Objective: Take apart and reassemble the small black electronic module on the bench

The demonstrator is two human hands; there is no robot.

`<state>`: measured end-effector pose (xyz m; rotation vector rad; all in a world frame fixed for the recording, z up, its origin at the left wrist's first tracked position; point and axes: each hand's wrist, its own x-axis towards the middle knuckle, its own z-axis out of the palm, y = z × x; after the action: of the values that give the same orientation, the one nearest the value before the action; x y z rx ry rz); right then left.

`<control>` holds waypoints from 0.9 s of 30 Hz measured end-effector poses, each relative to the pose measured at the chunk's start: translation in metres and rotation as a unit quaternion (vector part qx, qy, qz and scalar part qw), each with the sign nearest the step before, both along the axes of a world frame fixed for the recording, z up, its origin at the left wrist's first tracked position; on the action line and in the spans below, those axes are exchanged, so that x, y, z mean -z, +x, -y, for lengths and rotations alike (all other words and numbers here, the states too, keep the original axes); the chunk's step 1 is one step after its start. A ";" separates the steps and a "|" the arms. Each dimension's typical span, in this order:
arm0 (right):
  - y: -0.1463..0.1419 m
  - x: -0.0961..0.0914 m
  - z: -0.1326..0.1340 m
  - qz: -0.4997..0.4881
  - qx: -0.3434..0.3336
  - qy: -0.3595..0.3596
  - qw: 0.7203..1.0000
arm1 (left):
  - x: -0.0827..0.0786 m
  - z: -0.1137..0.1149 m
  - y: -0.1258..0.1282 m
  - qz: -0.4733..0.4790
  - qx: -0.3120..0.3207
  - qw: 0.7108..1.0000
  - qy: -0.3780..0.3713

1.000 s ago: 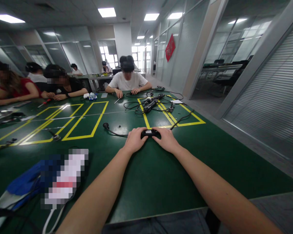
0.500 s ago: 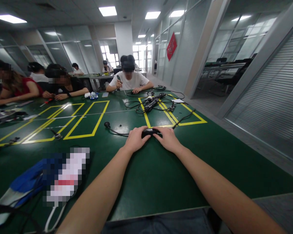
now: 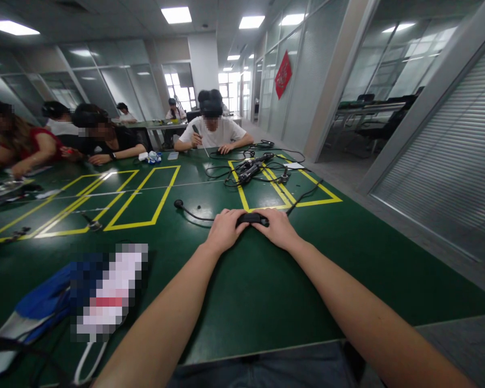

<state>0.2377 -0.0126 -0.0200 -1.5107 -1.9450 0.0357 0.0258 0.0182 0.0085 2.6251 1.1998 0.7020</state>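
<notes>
Between my two hands is a small black block (image 3: 251, 217) with a cord at each end, close to the green table. My left hand (image 3: 225, 229) grips its left end, thumb in front and fingers behind. The right end sits in my right hand (image 3: 278, 228), held the same way. From the left side a black cord (image 3: 200, 216) runs out to a round black end piece (image 3: 178, 203) on the table. Another black cord (image 3: 303, 198) leads away to the back right.
Yellow tape frames (image 3: 156, 213) mark the green table (image 3: 267, 302). Black devices with tangled cables (image 3: 251, 170) lie beyond my hands. A white strap-like item (image 3: 91, 358), partly blurred out, and blue-white cloth (image 3: 44, 302) lie at left. A person in white (image 3: 214, 132) sits opposite; others sit at left.
The black block has been turned in my hands: its pale label no longer shows and a plain dark face does. At left, a person in red has reached toward the table.
</notes>
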 end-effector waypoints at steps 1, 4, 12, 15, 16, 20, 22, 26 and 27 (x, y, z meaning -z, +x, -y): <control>0.001 0.000 -0.001 -0.005 -0.006 0.007 1.000 | 0.000 0.000 0.000 0.000 0.003 1.000 0.001; 0.003 0.000 -0.002 -0.013 -0.029 0.016 0.999 | -0.001 0.001 -0.002 0.002 0.014 1.000 0.000; 0.000 -0.006 0.001 -0.014 -0.022 -0.018 0.999 | -0.002 -0.002 -0.002 -0.003 0.022 1.000 -0.003; -0.002 -0.009 0.003 -0.009 -0.012 -0.027 1.000 | -0.002 -0.003 -0.002 -0.007 0.017 1.000 -0.004; -0.002 -0.009 0.003 -0.008 -0.009 -0.030 0.999 | -0.002 -0.003 -0.002 -0.008 0.016 1.000 -0.004; -0.004 -0.010 0.003 -0.008 -0.004 -0.040 0.999 | -0.002 -0.003 -0.003 0.001 0.010 1.000 -0.009; -0.005 -0.009 0.003 -0.012 -0.002 -0.041 0.999 | -0.001 -0.002 -0.003 0.010 0.002 1.000 -0.008; -0.006 -0.005 0.000 -0.036 -0.005 -0.036 0.999 | 0.001 -0.001 -0.001 0.014 -0.014 1.000 -0.006; -0.005 -0.004 0.000 -0.043 -0.007 -0.035 0.998 | 0.001 -0.001 0.000 0.012 -0.022 1.000 -0.006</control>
<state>0.2325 -0.0122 -0.0157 -1.5148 -1.9031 0.1745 0.0255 0.0192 0.0073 2.5799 1.2535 0.7304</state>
